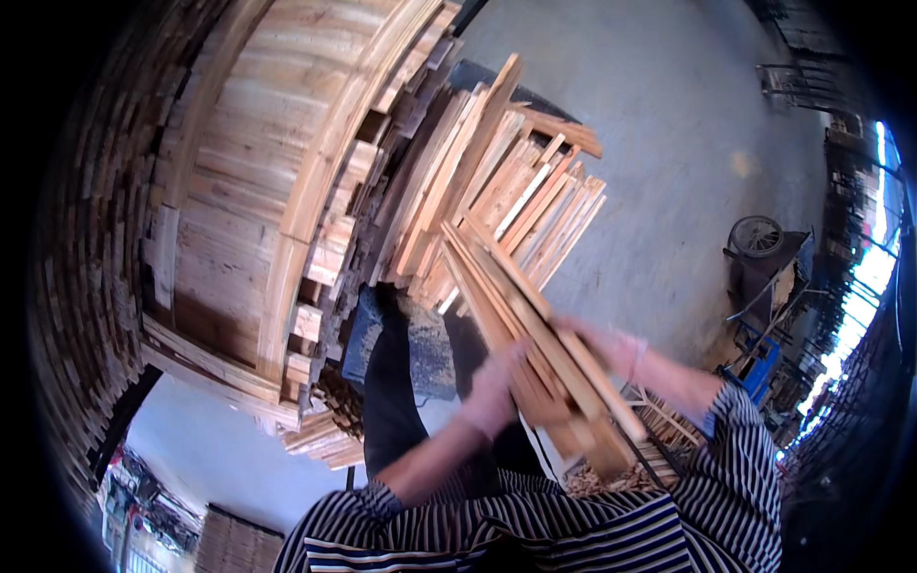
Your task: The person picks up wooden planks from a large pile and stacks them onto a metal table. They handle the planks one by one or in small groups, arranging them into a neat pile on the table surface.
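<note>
A bundle of several long wooden slats (521,320) lies slanted across the space before me, its near ends smeared by motion. On its left side my left hand (492,390) is closed around the slats. My right hand (609,348) grips the bundle from the right, a little farther up. The bundle's far ends reach a loose pile of wooden slats (521,196); whether they touch it I cannot tell. My fingers are partly hidden by the wood and blurred.
A tall stack of planks (258,177) stands close on the left, its ends jutting unevenly toward the pile. Under my legs is a dusty dark platform (435,358). Wood pieces (621,477) lie near my right side. A dark wheeled cart (769,263) stands on the grey floor (659,124) at the right.
</note>
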